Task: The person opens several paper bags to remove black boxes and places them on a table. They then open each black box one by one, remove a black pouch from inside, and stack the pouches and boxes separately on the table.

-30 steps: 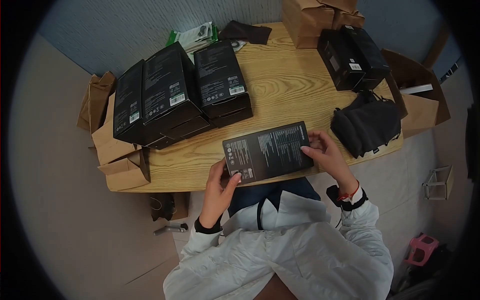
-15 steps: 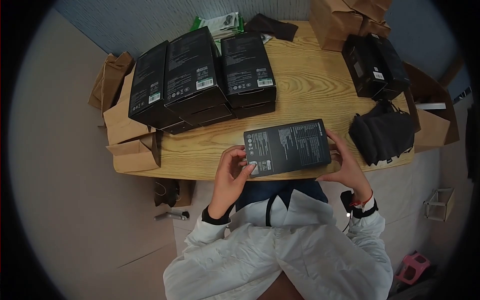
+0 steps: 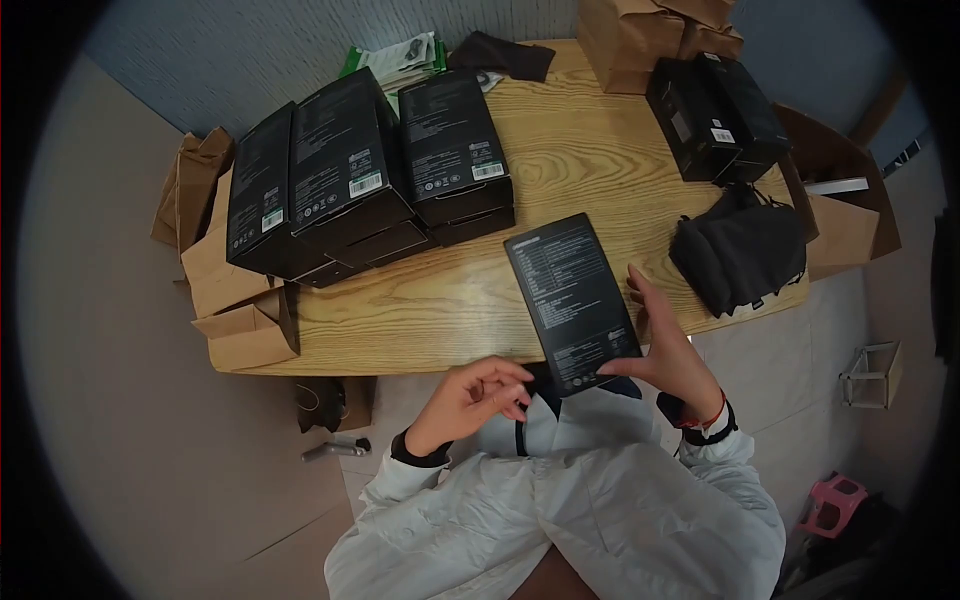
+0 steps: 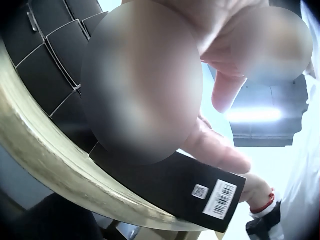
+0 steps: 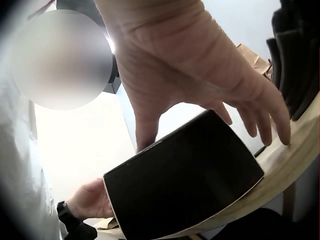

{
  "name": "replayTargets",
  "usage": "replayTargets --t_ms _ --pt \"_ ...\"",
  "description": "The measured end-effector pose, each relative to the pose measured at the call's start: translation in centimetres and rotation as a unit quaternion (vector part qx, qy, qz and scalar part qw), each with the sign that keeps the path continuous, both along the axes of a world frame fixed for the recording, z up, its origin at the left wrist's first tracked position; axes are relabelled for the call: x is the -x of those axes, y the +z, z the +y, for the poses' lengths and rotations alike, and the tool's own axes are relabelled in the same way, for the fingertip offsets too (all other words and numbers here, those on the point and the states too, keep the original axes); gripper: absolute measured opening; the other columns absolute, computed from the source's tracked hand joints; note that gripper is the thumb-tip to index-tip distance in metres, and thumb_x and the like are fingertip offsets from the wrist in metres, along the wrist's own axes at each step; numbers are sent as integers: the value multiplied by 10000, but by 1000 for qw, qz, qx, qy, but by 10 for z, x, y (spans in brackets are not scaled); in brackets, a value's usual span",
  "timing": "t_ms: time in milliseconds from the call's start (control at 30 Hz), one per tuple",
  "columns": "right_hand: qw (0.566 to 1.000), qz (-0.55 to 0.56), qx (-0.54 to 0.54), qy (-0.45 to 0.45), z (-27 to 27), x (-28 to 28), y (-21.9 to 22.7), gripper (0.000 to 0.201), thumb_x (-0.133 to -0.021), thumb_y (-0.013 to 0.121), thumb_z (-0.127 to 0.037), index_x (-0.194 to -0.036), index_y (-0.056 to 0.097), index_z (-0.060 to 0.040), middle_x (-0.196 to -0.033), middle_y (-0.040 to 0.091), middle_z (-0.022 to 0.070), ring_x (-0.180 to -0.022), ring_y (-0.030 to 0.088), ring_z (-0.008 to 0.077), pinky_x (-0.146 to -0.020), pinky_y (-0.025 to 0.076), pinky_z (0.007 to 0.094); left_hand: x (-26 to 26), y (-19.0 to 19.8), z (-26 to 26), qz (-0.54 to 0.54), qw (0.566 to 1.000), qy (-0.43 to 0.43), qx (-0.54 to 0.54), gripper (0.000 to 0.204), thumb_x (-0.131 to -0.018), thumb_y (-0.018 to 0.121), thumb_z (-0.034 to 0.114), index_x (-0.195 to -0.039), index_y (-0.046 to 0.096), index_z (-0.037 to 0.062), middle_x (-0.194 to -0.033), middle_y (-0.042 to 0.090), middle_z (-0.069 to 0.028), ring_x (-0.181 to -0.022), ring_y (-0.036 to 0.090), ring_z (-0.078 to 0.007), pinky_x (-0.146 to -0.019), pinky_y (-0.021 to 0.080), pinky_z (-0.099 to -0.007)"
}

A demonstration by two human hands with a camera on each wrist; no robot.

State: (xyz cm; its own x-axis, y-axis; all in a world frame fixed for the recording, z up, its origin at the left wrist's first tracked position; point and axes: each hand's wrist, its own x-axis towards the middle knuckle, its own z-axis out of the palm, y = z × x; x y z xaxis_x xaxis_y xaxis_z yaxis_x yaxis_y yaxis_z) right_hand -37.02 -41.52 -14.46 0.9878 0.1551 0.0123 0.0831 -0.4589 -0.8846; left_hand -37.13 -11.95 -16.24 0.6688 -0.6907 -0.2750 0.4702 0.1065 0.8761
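Note:
A black printed box [image 3: 575, 305] lies slanted across the table's front edge, its lower end over the person's lap. The right hand [image 3: 675, 355] holds its lower right side, thumb on the printed face, index finger straight and apart from the box; the other fingers are partly hidden. Beside the lower left side is the left hand [image 3: 465, 400], fingers loosely bent and holding nothing; contact with the box is unclear. In the left wrist view the box [image 4: 150, 190] shows a barcode label below the left hand's fingers [image 4: 220, 155]. The right wrist view shows the box's plain end [image 5: 180, 180] under the right hand [image 5: 175, 65].
Several black boxes [image 3: 340, 165] stand at the table's left, with brown paper bags [image 3: 245, 335] beside them. At the right are two black boxes [image 3: 715, 120], a dark pouch [image 3: 740, 250] and an open carton [image 3: 845, 230]. Green-white packets [image 3: 400, 60] lie at the back.
The box has turned from lying crosswise to a steep slant, its lower end now nearer the body. The left hand has let go of its left end; the right thumb has come onto its face.

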Motion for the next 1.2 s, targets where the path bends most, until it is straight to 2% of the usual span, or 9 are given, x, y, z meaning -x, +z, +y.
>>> replayTargets --t_ms 67,133,233,367,500,567,733,833,1200 --pt "993 -73 92 -22 -2 10 3 983 -680 835 -147 -1458 240 -65 -1347 426 147 -1198 475 263 -977 415 381 1 -1 -10 -122 990 55 -52 276 -875 632 33 -1137 551 3 -1060 616 -77 -974 599 -163 -829 491 -269" --pt "992 -22 95 -75 -14 20 -1 950 -699 824 -141 -1449 247 -51 -1314 446 147 -1147 511 245 -932 448 363 -7 3 -16 -370 901 153 -169 410 -813 707 78 -1178 531 16 -1193 543 -136 -1057 549 -228 -893 461 -314" --pt "984 109 31 -137 -26 28 3 839 -757 787 -157 -1409 281 -6 -1158 508 143 -991 581 201 -829 489 307 -19 7 -19 -419 853 213 -227 557 -781 741 120 -1266 479 34 -1295 457 -160 -1149 489 -256 -938 428 -342" --pt "945 205 -222 -122 -31 36 -17 659 -869 684 -135 -1382 303 28 -926 590 97 -760 621 117 -703 499 227 -25 -6 -27 -394 870 191 -225 676 -777 752 138 -1350 405 44 -1247 469 -162 -1108 497 -255 -913 432 -358" --pt "941 139 -244 -188 -31 31 -28 593 -896 635 -82 -1383 315 26 -936 617 94 -824 618 113 -729 498 224 -25 2 -25 -408 848 182 -286 722 -769 765 125 -1375 379 49 -1125 501 -129 -1010 518 -243 -886 442 -361" --pt "947 62 -244 -199 -33 23 -31 505 -898 624 -63 -1338 396 35 -1005 634 103 -871 619 112 -764 499 222 -21 -7 -21 -226 940 188 -172 809 -733 795 115 -1403 345 60 -1011 507 -102 -919 520 -229 -851 450 -364" --pt "961 62 -226 -145 -23 14 -19 349 -897 609 -29 -1227 517 37 -1040 645 85 -925 621 115 -817 497 227 -18 5 -19 -402 870 126 -257 1068 -580 897 291 -1437 290 94 -1350 336 -168 -1235 407 -304 -1013 386 -413" --pt "949 87 -273 -131 -29 10 -24 304 -896 596 -5 -1194 544 29 -1040 649 74 -930 627 118 -826 500 231 -14 1 -20 -444 837 70 -312 1218 -454 916 433 -1439 272 119 -1505 55 -223 -1382 181 -426 -1091 287 -505" --pt "922 160 -353 -14 -35 -12 -29 372 -865 559 60 -1215 472 -35 -1171 542 67 -1104 536 166 -908 462 278 -20 5 -20 -480 796 112 -352 1057 -516 908 325 -1389 356 102 -1473 152 -228 -1326 281 -440 -1039 365 -497"
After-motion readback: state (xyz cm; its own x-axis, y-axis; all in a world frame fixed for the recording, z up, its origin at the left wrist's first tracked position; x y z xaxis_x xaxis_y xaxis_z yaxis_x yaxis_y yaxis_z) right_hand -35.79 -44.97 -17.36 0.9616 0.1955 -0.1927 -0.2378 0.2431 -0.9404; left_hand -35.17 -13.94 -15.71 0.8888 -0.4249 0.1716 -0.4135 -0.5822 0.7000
